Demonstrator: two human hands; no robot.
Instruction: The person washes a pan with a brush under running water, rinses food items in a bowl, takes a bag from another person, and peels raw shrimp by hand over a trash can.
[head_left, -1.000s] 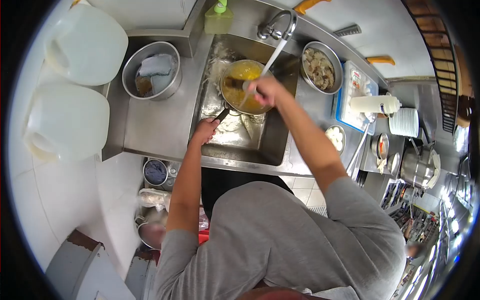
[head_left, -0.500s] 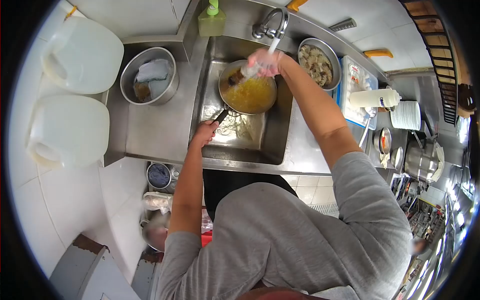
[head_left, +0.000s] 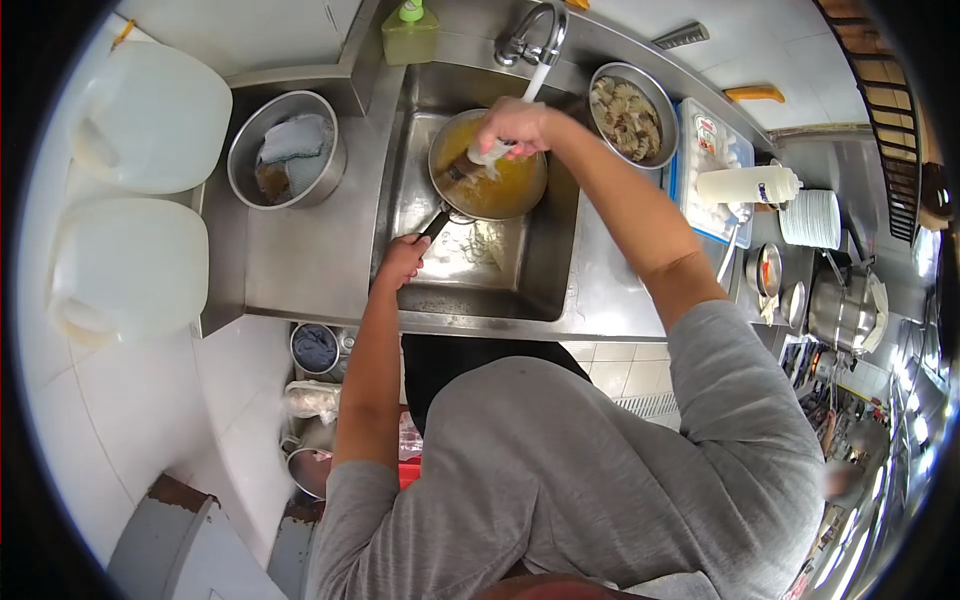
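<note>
My left hand [head_left: 402, 262] is wrapped round the black handle of a frying pan [head_left: 540, 192]. The pan sits tilted inside the metal sink [head_left: 555, 285], with yellowish liquid in it. In my right hand [head_left: 518, 125] is a brush [head_left: 484, 154] with a pale grip and dark brown bristles. Its bristles reach into the left part of the pan, though the exact contact is blurred. Water runs from the curved faucet [head_left: 550, 45] down behind my right hand.
A steel pot [head_left: 335, 165] with cloths stands left of the sink, below a green soap bottle [head_left: 410, 40]. To the right are a bowl of shrimp-like pieces [head_left: 630, 118], a lidded plastic box [head_left: 745, 150], a squeeze bottle [head_left: 740, 185] and stacked plates [head_left: 810, 218].
My right hand has shifted slightly left with the brush, whose brown bristles now show more clearly. The view has moved a little. My left hand keeps its hold on the frying pan.
</note>
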